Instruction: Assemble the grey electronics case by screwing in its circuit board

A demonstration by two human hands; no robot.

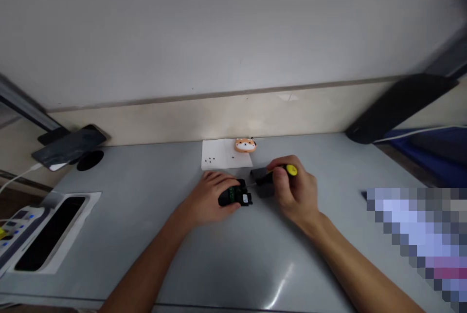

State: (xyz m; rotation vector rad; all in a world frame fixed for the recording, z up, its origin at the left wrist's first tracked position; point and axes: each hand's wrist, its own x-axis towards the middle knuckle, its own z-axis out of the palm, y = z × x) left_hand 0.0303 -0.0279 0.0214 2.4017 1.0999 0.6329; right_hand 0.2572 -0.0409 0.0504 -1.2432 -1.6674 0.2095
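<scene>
My left hand grips a small black device with a green circuit board showing, and holds it down on the grey table. My right hand is closed round a screwdriver with a yellow-capped black handle, its tip pointing left toward the device. A black cover piece lies just behind the device, between the two hands.
A white paper sheet with several tiny black screws lies at the table's back edge, with a small orange animal figure on it. At the left are a phone on a stand and a power strip. A black lamp head reaches in from the right.
</scene>
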